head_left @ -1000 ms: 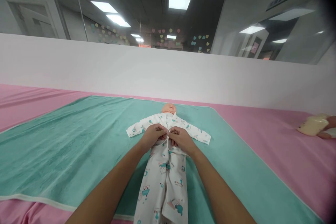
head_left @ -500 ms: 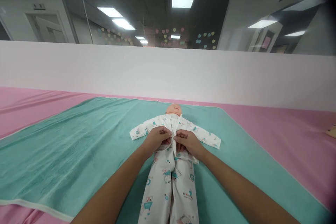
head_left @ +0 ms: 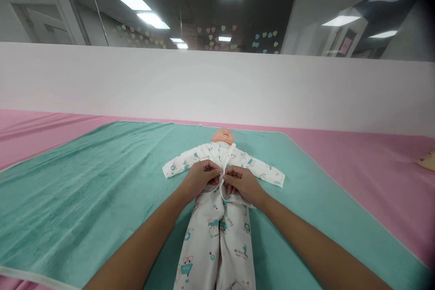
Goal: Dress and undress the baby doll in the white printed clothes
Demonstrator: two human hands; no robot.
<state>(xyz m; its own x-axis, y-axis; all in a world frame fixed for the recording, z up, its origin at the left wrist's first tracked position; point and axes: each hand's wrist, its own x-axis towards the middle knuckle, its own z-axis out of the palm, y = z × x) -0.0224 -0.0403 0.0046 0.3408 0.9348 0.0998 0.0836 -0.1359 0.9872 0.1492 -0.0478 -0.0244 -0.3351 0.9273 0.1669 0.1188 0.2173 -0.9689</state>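
A baby doll (head_left: 223,136) lies on its back, dressed in a white patterned baby jacket (head_left: 269,175) and matching trousers (head_left: 199,235). My left hand (head_left: 204,176) pinches one front edge of the jacket at mid-chest. Close beside it, my right hand (head_left: 242,183) pinches the other front edge, with the fingertips of both hands almost touching. The fingers hide the exact spot they grip, so a fastener there cannot be made out. Below the hands the jacket's hem hangs loose over the trouser top, and both sleeves stretch out sideways.
A teal blanket (head_left: 102,199) with creases on its left lies under the doll, over a pink sheet (head_left: 360,167). Behind rises a low white wall (head_left: 204,86) with dark glass above it. A yellowish object (head_left: 427,161) sits at the right edge.
The view has tilted slightly, so the scene sits a little higher and further left. Both hands keep their pinch on the jacket front, the fingertips barely shifted.
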